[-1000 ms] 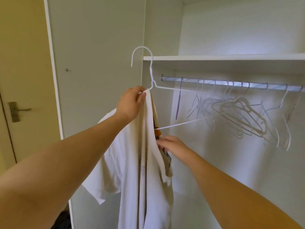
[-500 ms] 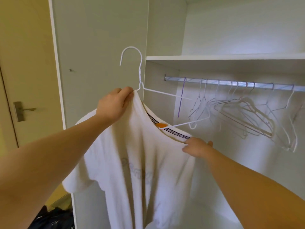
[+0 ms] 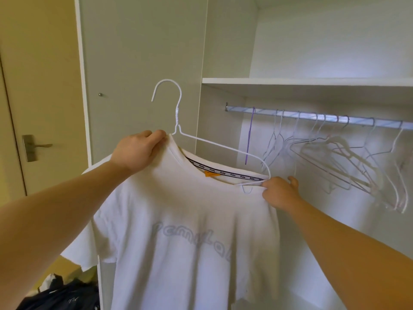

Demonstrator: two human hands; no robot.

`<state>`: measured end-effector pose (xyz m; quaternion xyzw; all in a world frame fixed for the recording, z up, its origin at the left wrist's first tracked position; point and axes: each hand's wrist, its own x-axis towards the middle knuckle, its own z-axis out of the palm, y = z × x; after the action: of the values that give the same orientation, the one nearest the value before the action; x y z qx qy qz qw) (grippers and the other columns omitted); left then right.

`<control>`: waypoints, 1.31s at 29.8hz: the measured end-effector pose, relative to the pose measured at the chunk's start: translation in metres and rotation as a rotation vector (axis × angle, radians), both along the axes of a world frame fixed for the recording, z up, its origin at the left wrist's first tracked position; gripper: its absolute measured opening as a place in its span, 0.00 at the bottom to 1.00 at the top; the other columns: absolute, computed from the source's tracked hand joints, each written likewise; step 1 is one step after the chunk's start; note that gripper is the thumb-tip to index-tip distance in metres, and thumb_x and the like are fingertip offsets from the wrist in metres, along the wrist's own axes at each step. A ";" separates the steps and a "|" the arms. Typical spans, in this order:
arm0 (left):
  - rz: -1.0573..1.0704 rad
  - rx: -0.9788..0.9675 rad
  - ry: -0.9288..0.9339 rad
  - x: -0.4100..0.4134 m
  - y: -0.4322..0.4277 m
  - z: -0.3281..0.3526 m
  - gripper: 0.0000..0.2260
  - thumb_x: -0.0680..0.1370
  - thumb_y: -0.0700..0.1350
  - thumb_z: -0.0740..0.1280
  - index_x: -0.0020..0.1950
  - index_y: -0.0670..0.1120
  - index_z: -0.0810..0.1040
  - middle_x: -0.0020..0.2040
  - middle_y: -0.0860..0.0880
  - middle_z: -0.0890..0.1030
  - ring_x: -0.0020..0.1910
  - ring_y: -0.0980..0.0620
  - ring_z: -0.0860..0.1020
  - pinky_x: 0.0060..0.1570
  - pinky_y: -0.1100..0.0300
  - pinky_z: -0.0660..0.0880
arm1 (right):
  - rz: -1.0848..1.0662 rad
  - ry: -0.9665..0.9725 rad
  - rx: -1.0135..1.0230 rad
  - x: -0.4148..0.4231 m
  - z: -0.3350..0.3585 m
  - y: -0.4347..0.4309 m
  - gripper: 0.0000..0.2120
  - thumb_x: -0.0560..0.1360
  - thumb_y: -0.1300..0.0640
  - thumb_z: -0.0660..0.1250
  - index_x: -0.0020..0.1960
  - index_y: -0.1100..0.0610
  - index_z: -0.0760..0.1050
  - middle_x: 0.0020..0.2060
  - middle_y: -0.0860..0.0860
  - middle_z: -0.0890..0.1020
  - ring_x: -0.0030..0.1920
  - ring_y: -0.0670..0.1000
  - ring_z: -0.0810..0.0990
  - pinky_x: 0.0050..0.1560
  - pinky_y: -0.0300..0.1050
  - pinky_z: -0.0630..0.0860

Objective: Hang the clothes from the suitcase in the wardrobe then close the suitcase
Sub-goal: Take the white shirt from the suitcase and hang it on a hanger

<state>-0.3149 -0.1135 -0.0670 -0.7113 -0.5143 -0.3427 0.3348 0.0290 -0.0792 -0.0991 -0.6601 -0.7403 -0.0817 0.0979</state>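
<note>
Lighting was soft and even. Shadow lay beneath the shelf (image 3: 301, 81); the rail (image 3: 357, 121) showed glare. Frame edges bowed; detail slightly soft.

Cut off by the lower edge: hem of the shirt (image 3: 178, 198). Buried under cloth and the left hand (image 3: 136, 151): left arm of the hanger (image 3: 177, 113). Curled at the collar, grip unclear: right hand (image 3: 279, 193). Chopped by the right edge: rail (image 3: 290, 114). Too tangled to count: spare hangers (image 3: 335, 157). Clipped at the bottom-left corner, too dark to identify: heap (image 3: 62, 294). Faint, only partly legible: print (image 3: 192, 238).
</note>
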 end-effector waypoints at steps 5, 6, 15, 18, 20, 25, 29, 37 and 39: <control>0.097 -0.127 -0.309 0.003 0.001 0.001 0.16 0.82 0.53 0.52 0.62 0.46 0.71 0.50 0.38 0.77 0.46 0.34 0.76 0.43 0.49 0.72 | 0.040 -0.002 0.126 0.004 0.003 0.000 0.19 0.77 0.62 0.53 0.60 0.48 0.76 0.58 0.48 0.78 0.65 0.47 0.69 0.72 0.49 0.44; 0.088 -0.139 -0.313 0.004 0.000 0.000 0.18 0.81 0.55 0.51 0.63 0.46 0.71 0.51 0.38 0.77 0.47 0.34 0.76 0.44 0.49 0.72 | 0.044 -0.009 0.136 0.004 0.004 0.000 0.19 0.77 0.62 0.53 0.60 0.48 0.77 0.58 0.47 0.77 0.66 0.47 0.68 0.72 0.49 0.44; -0.050 -0.073 0.169 -0.001 -0.003 -0.014 0.10 0.72 0.47 0.54 0.52 0.48 0.67 0.31 0.44 0.75 0.22 0.44 0.74 0.19 0.61 0.69 | 0.020 -0.012 0.113 0.009 0.003 -0.001 0.19 0.77 0.61 0.55 0.60 0.48 0.77 0.59 0.48 0.78 0.65 0.49 0.69 0.72 0.47 0.47; -0.063 -0.093 0.186 0.007 0.002 -0.018 0.10 0.73 0.47 0.54 0.51 0.48 0.70 0.29 0.46 0.75 0.21 0.45 0.73 0.18 0.62 0.67 | 0.115 0.201 0.204 0.004 0.007 -0.003 0.15 0.72 0.67 0.59 0.51 0.59 0.82 0.48 0.58 0.81 0.54 0.57 0.76 0.54 0.41 0.66; -0.074 -0.085 0.103 0.023 0.004 -0.020 0.16 0.76 0.51 0.51 0.52 0.46 0.73 0.33 0.44 0.77 0.25 0.42 0.76 0.22 0.58 0.71 | 0.203 0.405 0.236 -0.011 0.010 -0.010 0.12 0.69 0.72 0.60 0.44 0.65 0.82 0.40 0.64 0.79 0.44 0.58 0.75 0.39 0.41 0.62; -0.022 -0.287 -0.041 0.065 0.011 -0.017 0.21 0.81 0.58 0.48 0.63 0.48 0.71 0.53 0.45 0.78 0.49 0.40 0.77 0.43 0.55 0.71 | 0.345 0.672 0.288 -0.051 0.018 -0.016 0.11 0.69 0.73 0.61 0.44 0.65 0.80 0.45 0.56 0.75 0.47 0.53 0.73 0.40 0.29 0.65; -0.127 -0.319 -0.128 0.073 0.003 -0.014 0.27 0.75 0.60 0.45 0.61 0.47 0.72 0.52 0.45 0.78 0.50 0.41 0.77 0.46 0.53 0.73 | 0.200 0.688 0.219 -0.043 0.019 -0.012 0.20 0.72 0.53 0.70 0.62 0.53 0.71 0.59 0.50 0.71 0.61 0.54 0.70 0.60 0.43 0.66; -0.193 -0.303 -0.082 0.086 0.000 -0.017 0.31 0.73 0.64 0.43 0.61 0.48 0.73 0.54 0.47 0.78 0.50 0.43 0.77 0.45 0.56 0.72 | 0.075 0.592 0.140 -0.050 0.019 -0.016 0.10 0.74 0.50 0.64 0.36 0.53 0.74 0.31 0.48 0.73 0.37 0.53 0.74 0.35 0.40 0.66; -0.197 -0.316 -0.081 0.088 -0.001 -0.019 0.31 0.74 0.64 0.43 0.62 0.48 0.73 0.55 0.47 0.78 0.51 0.42 0.77 0.45 0.56 0.71 | 0.076 0.603 0.139 -0.051 0.020 -0.016 0.06 0.74 0.52 0.65 0.40 0.52 0.76 0.32 0.48 0.75 0.38 0.53 0.75 0.36 0.40 0.67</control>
<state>-0.2271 -0.1148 -0.0860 -0.7875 -0.5027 -0.3173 0.1629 -0.0217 -0.0952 -0.0786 -0.6181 -0.6948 0.0712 0.3607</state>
